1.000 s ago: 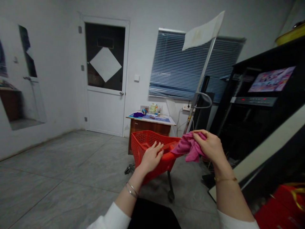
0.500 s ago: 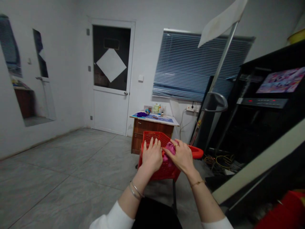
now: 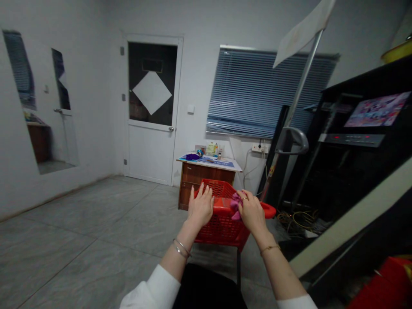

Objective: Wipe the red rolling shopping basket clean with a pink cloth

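Observation:
A red plastic shopping cart [image 3: 222, 229] with lattice walls stands in front of me. My left hand [image 3: 201, 209] lies on the left part of its near rim, fingers stretched out and apart. At the right part of the rim, my right hand [image 3: 253, 213] is closed on a bunched pink cloth [image 3: 236, 207], which presses against the red handle. Part of the cloth is hidden under the fingers. The right end of the handle [image 3: 268, 210] shows beyond my right hand.
Behind the cart is a brown wooden cabinet [image 3: 189, 172] with a purple cloth [image 3: 192, 157] and small bottles on top. A treadmill-like machine [image 3: 291, 141] and a black rack [image 3: 354, 81] stand to the right. Cables [image 3: 304, 219] lie on the floor. A white door [image 3: 149, 152] is at the back.
My right hand has moved right along the rim with the pink cloth. My left hand has shifted slightly left, so the gap between the hands is wider and more of the rim shows.

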### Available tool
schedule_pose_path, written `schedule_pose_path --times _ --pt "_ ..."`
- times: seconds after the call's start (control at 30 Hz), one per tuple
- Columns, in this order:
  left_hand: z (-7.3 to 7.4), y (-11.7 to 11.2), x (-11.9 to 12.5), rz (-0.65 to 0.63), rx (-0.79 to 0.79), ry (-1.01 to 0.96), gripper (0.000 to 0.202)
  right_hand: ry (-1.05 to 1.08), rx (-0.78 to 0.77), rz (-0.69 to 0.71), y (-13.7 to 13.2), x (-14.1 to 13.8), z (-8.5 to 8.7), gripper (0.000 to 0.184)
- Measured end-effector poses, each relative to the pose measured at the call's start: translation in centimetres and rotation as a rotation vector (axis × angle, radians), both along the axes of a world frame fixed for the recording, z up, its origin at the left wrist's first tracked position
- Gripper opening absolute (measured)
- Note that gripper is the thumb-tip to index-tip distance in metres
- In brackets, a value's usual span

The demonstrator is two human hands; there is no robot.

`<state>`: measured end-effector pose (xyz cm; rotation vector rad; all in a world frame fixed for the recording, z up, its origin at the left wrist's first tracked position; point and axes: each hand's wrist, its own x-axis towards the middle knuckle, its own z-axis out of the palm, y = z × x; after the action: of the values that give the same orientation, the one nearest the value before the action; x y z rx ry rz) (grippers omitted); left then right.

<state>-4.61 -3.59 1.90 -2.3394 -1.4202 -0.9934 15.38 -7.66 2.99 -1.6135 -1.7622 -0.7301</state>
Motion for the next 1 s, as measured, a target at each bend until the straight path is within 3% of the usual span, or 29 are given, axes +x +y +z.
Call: schedule_pose_path --times 0.1,0.23,0.33,0.5,0.7,0.87,1.0 --pt "0.0 0.0 1.0 0.008 -0.016 -0.005 0.047 -0.028 -0.001 -0.033 0.0 -1.3 -0.1 0.036" --pt "-0.1 0.3 1.2 0.0 -0.022 -0.007 0.045 0.015 0.028 -0.101 0.2 -3.8 -0.3 0.058" --pt "0.0 0.9 0.6 0.01 -0.013 -0.023 0.045 0.019 0.053 -0.112 0.6 -4.7 -0.5 0.051" --pt "0.0 2.4 0.0 0.054 -0.009 -0.039 0.046 -0.01 0.057 -0.05 1.9 -4.7 -0.6 0.037" --pt "0.1 4.3 0.2 0.058 0.013 -0.041 0.042 0.02 0.055 -0.043 3.8 -4.6 -0.4 0.045" --pt "-0.1 5.7 0.3 0.073 0.027 -0.03 0.042 0.067 0.043 -0.091 4.7 -5.4 -0.5 0.065" --pt "-0.1 6.1 0.1 0.072 0.045 -0.036 0.04 0.07 0.076 -0.095 5.2 -4.9 -0.9 0.054"
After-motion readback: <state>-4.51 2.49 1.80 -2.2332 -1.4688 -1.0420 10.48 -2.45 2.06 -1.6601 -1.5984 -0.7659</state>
